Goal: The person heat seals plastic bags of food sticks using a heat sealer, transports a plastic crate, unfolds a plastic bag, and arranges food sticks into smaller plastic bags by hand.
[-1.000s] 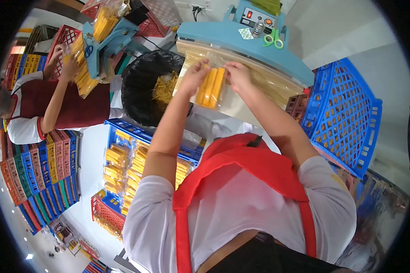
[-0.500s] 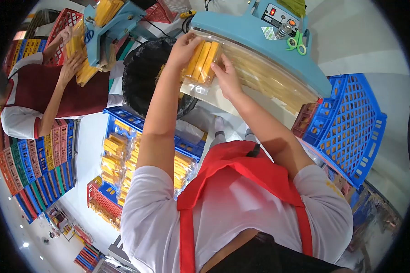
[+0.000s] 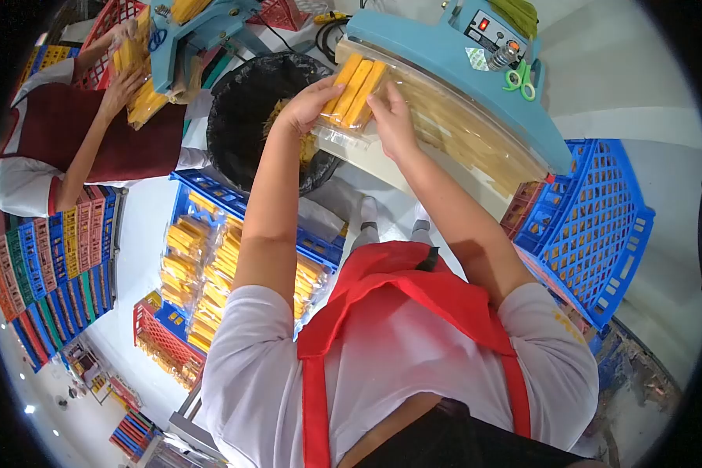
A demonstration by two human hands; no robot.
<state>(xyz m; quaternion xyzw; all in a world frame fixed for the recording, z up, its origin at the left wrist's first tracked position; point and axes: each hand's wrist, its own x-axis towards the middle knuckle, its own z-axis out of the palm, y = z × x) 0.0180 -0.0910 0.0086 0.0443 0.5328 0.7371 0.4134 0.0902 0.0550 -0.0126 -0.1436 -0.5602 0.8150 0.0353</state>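
Observation:
A clear plastic pack of yellow sticks (image 3: 354, 92) lies tilted at the front edge of a blue sealing machine (image 3: 413, 48), near its left end. My left hand (image 3: 310, 108) grips the pack's left side, thumb over the plastic. On the opposite side, my right hand (image 3: 394, 121) holds the right edge between thumb and fingers. Several yellow sticks show side by side through the film. Part of the pack's upper end overlaps the machine's sealing edge.
Left of the machine stands a bin with a black liner (image 3: 242, 101). A blue crate (image 3: 312, 249) holds several packed bundles. Another blue crate (image 3: 597, 226) stands at right. Green scissors (image 3: 520, 81) lie on the machine. At far left a co-worker (image 3: 93, 129) handles similar packs.
My left hand has slid down to the pack's lower left side. The pack has shifted slightly up and leans further right. The whole view has turned a little.

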